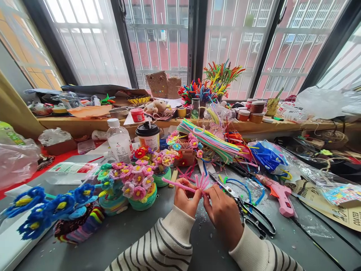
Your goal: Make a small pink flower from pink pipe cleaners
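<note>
Pink pipe cleaners [201,183] fan out in several short loops above my fingertips, and one long end points left. My left hand [186,197] is closed on them, thumb and fingers pinched near the base of the loops. From the right, my right hand [224,210] pinches the same pink bundle at its edge; the exact contact is partly hidden by the fingers. Scissors [255,218] with black handles lie just right of my right hand. Past them rests a pink glue gun [282,195]. More pink pipe cleaner pieces [188,173] lie behind my hands.
Pipe-cleaner flower pots [142,199] and blue flowers [60,203] stand at left, near a bottle [118,141] and a lidded cup [148,135]. A pastel pipe cleaner bundle [211,141] lies behind my hands. A blue packet [269,156] and the glue gun's cord [316,241] occupy the right.
</note>
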`<state>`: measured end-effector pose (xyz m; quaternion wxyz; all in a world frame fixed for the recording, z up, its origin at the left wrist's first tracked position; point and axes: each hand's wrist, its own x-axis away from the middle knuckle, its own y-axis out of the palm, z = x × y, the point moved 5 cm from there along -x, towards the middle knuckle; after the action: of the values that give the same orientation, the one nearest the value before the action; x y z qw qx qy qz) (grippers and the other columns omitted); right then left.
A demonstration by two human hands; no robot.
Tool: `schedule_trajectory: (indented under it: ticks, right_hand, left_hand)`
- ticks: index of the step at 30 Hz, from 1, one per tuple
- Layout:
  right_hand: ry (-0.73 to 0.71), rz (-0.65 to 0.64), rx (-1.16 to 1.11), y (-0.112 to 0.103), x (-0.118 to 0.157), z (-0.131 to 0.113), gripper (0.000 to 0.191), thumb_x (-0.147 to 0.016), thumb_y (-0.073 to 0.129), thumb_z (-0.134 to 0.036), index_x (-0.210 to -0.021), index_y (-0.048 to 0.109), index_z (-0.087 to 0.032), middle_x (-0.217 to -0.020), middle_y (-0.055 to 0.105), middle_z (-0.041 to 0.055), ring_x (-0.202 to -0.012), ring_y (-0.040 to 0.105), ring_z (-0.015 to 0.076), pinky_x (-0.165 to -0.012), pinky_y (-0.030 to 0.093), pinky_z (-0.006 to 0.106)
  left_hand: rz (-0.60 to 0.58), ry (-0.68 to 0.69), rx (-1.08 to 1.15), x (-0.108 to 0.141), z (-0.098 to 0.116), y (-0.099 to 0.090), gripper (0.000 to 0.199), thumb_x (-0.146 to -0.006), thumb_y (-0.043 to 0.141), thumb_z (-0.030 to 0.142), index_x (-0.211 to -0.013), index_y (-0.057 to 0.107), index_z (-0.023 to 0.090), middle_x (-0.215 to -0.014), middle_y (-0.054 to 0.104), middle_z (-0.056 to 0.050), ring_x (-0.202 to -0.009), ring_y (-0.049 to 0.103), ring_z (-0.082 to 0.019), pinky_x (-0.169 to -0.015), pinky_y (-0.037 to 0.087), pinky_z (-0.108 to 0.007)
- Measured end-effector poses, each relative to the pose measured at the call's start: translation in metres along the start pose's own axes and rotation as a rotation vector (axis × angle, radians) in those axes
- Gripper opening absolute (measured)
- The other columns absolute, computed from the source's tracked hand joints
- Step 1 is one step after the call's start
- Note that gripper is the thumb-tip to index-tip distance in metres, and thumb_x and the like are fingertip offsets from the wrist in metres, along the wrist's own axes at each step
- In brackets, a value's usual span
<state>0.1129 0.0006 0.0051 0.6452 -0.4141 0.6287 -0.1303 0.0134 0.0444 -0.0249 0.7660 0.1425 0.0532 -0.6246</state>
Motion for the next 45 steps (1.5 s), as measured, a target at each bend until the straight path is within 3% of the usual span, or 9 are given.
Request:
schedule_trajectory:
  ticks: [9, 14, 17, 21, 25, 28, 33, 37, 45]
  right_hand:
    - [0.518, -0.271, -0.745, 0.010, 0.003, 0.022, 0.019, -0.072, 0.044, -0.029, -0.058, 0.043, -0.018, -0.054, 0.044, -0.0023, -0.050, 0.041, 0.0115, -0.047, 0.032, 0.022]
    - [0.868, -0.523, -1.282, 0.032, 0.012, 0.027, 0.018, -0.063, 0.049, -0.031, -0.055, 0.039, -0.018, -0.042, 0.030, -0.0091, -0.037, 0.024, 0.0057, -0.036, 0.018, 0.018]
    - [0.914, -0.619, -1.390, 0.035, 0.015, 0.025, 0.016, -0.062, 0.045, -0.030, -0.055, 0.038, -0.018, -0.041, 0.026, -0.0096, -0.035, 0.021, 0.0046, -0.034, 0.013, 0.017]
    - [0.930, -0.725, -1.540, 0.033, 0.018, 0.018, 0.015, -0.062, 0.041, -0.030, -0.055, 0.037, -0.018, -0.049, 0.027, -0.0072, -0.038, 0.024, 0.0047, -0.034, 0.016, 0.016]
    - [0.915, -0.711, -1.604, 0.033, 0.018, 0.015, 0.016, -0.064, 0.043, -0.032, -0.058, 0.039, -0.017, -0.050, 0.027, -0.0071, -0.038, 0.023, 0.0046, -0.034, 0.017, 0.017]
    - [0.832, -0.604, -1.487, 0.028, 0.013, 0.020, 0.020, -0.068, 0.046, -0.033, -0.059, 0.040, -0.017, -0.046, 0.030, -0.0079, -0.038, 0.025, 0.0047, -0.036, 0.018, 0.017]
    - [0.301, -0.230, -0.722, -0.003, -0.002, 0.026, 0.016, -0.074, 0.043, -0.028, -0.065, 0.049, -0.016, -0.059, 0.046, -0.0006, -0.051, 0.042, 0.0101, -0.048, 0.035, 0.022]
    - [-0.022, -0.065, -0.309, -0.013, -0.002, 0.014, 0.013, -0.073, 0.043, -0.020, -0.081, 0.052, -0.016, -0.073, 0.054, 0.0052, -0.069, 0.051, 0.0164, -0.061, 0.042, 0.027]
    - [-0.217, 0.059, 0.012, -0.016, -0.003, 0.002, 0.014, -0.074, 0.045, -0.015, -0.082, 0.056, -0.014, -0.074, 0.060, 0.0068, -0.068, 0.053, 0.0170, -0.063, 0.042, 0.029]
  left_hand:
    - [-0.059, 0.101, -0.064, 0.005, 0.015, 0.005, 0.031, -0.056, 0.060, 0.015, -0.073, 0.035, 0.019, -0.052, 0.047, 0.006, -0.044, 0.049, -0.009, -0.046, 0.041, -0.021]
    - [-0.115, 0.085, -0.011, 0.006, 0.018, 0.006, 0.030, -0.055, 0.060, 0.015, -0.071, 0.035, 0.019, -0.052, 0.047, 0.006, -0.043, 0.048, -0.009, -0.045, 0.041, -0.022]
    - [-0.161, 0.102, 0.027, 0.006, 0.021, 0.007, 0.030, -0.056, 0.060, 0.015, -0.069, 0.033, 0.020, -0.051, 0.045, 0.007, -0.043, 0.046, -0.008, -0.044, 0.039, -0.020]
    - [-0.197, 0.069, 0.108, 0.006, 0.020, 0.008, 0.032, -0.056, 0.061, 0.017, -0.068, 0.031, 0.020, -0.050, 0.044, 0.008, -0.042, 0.043, -0.006, -0.044, 0.037, -0.019]
    - [-0.218, 0.026, 0.189, 0.004, 0.014, 0.008, 0.035, -0.056, 0.063, 0.020, -0.068, 0.030, 0.020, -0.050, 0.044, 0.009, -0.043, 0.043, -0.006, -0.045, 0.035, -0.019]
    - [-0.210, -0.033, 0.239, 0.000, 0.010, 0.007, 0.038, -0.055, 0.064, 0.019, -0.070, 0.029, 0.021, -0.051, 0.045, 0.010, -0.043, 0.045, -0.006, -0.045, 0.036, -0.019]
    - [-0.132, -0.121, 0.293, -0.004, 0.009, 0.002, 0.042, -0.051, 0.066, 0.016, -0.068, 0.028, 0.021, -0.048, 0.045, 0.011, -0.039, 0.046, -0.006, -0.043, 0.038, -0.019]
    - [-0.110, -0.145, 0.284, -0.002, 0.009, 0.002, 0.043, -0.048, 0.068, 0.016, -0.069, 0.030, 0.020, -0.048, 0.046, 0.011, -0.038, 0.046, -0.006, -0.041, 0.038, -0.018]
    - [-0.110, -0.170, 0.250, 0.001, 0.008, 0.005, 0.041, -0.048, 0.068, 0.019, -0.068, 0.032, 0.019, -0.047, 0.046, 0.010, -0.038, 0.046, -0.006, -0.041, 0.039, -0.018]
